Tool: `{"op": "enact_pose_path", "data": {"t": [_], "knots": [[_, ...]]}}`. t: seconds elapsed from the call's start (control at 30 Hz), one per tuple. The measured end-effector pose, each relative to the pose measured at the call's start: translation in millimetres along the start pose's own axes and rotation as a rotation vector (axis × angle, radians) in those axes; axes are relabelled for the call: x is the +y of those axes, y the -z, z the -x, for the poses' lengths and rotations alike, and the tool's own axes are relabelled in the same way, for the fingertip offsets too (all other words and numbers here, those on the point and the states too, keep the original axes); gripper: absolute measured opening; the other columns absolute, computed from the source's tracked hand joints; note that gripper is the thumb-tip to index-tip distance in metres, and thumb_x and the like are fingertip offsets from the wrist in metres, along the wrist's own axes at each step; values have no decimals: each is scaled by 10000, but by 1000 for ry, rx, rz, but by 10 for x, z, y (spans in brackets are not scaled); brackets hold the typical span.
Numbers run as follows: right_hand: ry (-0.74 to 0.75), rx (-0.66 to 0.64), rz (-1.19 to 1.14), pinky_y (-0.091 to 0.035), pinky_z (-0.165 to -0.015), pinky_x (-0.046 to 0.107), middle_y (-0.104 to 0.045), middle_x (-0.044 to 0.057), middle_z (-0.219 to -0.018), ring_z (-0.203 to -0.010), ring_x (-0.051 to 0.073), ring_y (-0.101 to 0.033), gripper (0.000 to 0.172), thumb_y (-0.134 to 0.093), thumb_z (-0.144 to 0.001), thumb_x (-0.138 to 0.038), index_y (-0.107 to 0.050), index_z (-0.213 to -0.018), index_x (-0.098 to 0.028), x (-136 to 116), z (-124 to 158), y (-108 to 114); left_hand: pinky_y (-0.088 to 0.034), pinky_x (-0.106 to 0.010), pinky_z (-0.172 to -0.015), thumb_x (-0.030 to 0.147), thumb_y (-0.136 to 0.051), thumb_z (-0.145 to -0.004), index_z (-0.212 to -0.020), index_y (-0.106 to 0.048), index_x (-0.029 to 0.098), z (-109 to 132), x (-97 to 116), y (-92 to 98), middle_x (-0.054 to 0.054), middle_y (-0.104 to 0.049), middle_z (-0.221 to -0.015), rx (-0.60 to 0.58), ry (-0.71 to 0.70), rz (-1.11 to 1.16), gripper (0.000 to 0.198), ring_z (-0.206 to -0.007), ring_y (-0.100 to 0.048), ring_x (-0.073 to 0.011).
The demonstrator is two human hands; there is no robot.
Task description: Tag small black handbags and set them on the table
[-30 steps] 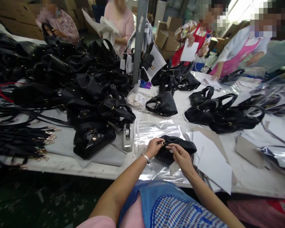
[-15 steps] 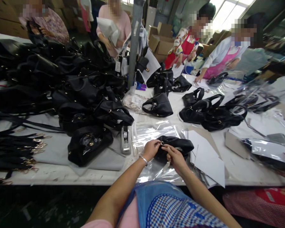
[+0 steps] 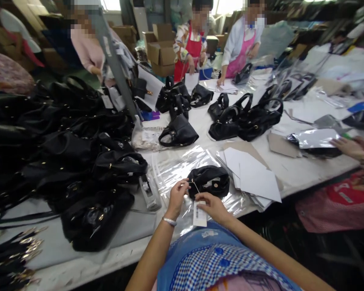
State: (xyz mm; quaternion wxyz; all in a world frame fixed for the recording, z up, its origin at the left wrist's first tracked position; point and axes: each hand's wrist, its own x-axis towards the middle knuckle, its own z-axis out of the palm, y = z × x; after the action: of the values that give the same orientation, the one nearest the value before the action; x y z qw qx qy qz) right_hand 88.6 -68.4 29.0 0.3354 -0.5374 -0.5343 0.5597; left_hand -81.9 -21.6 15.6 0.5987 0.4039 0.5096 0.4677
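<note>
A small black handbag (image 3: 223, 186) lies in front of me on clear plastic sheets (image 3: 170, 165). A thin white string runs from the bag's side between my two hands. My left hand (image 3: 178, 197) pinches one end of the string beside the bag, fingertips closed. My right hand (image 3: 211, 205) is closed at the other end, with a white barcode hang tag (image 3: 199, 216) hanging under its fingers. A clear tape dispenser (image 3: 148, 192) stands left of my left hand.
Many black handbags (image 3: 60, 149) are piled at left, with straps and gold clasps (image 3: 30, 246) nearby. White and brown cards (image 3: 255, 176) lie to the right. A metal post (image 3: 115, 60) rises behind. Co-workers stand across the table; another person's hand (image 3: 348, 146) rests on a wrapped bag at right.
My view has turned to the right. My hands have moved apart, the right one down toward me, with the string stretched between them. The barcode side of the tag now shows.
</note>
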Motion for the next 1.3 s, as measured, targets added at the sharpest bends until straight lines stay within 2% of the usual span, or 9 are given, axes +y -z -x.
{"op": "enact_pose_path", "data": {"t": [0.1, 0.2, 0.33, 0.5, 0.6, 0.77, 0.93, 1.1, 1.3], "knots": [[14, 122, 40, -481, -915, 350, -669, 63, -1051, -1014, 216, -614, 205, -690, -702, -248, -691, -901, -199, 149, -33, -16, -461, -220, -633, 411, -605, -820, -895, -649, 166, -3, 80, -83, -100, -652, -1157, -59, 60, 102, 261, -816, -642, -141], [-65, 190, -77, -490, -899, 362, -677, 62, -1057, -1006, 227, -628, 264, -698, -690, -275, -681, -942, -199, 289, -32, -39, -472, -223, -678, 409, -628, -810, -873, -642, 168, -33, 111, -145, -70, -695, -985, -85, 78, 50, 250, -838, -647, -149], [-202, 178, -318, -532, -739, 339, -699, 7, -835, -787, 201, -676, 463, -715, -659, -263, -592, -1103, -209, 389, 4, -37, -505, -251, -730, 382, -697, -763, -927, -647, 173, -73, 55, -163, -43, -708, -863, -144, 78, -69, 270, -832, -663, -167], [-155, 324, -73, -499, -726, 303, -698, 21, -771, -765, 194, -658, 141, -650, -700, -199, -676, -837, -181, 300, 65, 28, -545, -312, -726, 451, -728, -707, -947, -704, 150, -81, -87, -129, -80, -736, -866, -204, 136, -249, 386, -808, -682, -226], [-77, 391, -71, -494, -759, 305, -708, 36, -809, -800, 200, -657, 128, -634, -740, -225, -701, -839, -177, 206, 82, 26, -555, -330, -736, 494, -738, -677, -903, -719, 147, -46, -172, -170, -82, -735, -854, -233, 155, -245, 415, -802, -682, -243], [-13, 363, -326, -502, -805, 330, -713, 63, -928, -895, 223, -656, 284, -626, -804, -415, -716, -947, -187, 225, 13, -44, -537, -309, -798, 485, -756, -672, -899, -701, 154, 59, -285, -325, -84, -722, -912, -214, 201, -79, 405, -887, -670, -236], [-151, 330, -630, -517, -744, 354, -699, 60, -864, -791, 211, -659, 616, -668, -689, -636, -675, -1104, -182, 296, -113, -57, -512, -248, -689, 464, -788, -648, -878, -683, 147, 121, -257, -398, -67, -699, -832, -139, 294, 102, 406, -762, -648, -176], [-232, 224, -668, -489, -751, 299, -704, 63, -812, -733, 159, -637, 504, -765, -638, -543, -729, -925, -131, 142, -140, -30, -464, -197, -669, 375, -742, -736, -873, -671, 158, 185, -64, -406, -23, -639, -819, -192, 309, 190, 267, -721, -572, -104], [-319, 178, -791, -487, -616, 215, -675, 1, -762, -604, 77, -577, 499, -760, -695, -463, -671, -1101, -185, 71, -132, -75, -442, -204, -665, 315, -680, -797, -888, -652, 155, 214, 15, -405, -17, -605, -829, -211, 303, 319, 187, -729, -559, -100]]}}
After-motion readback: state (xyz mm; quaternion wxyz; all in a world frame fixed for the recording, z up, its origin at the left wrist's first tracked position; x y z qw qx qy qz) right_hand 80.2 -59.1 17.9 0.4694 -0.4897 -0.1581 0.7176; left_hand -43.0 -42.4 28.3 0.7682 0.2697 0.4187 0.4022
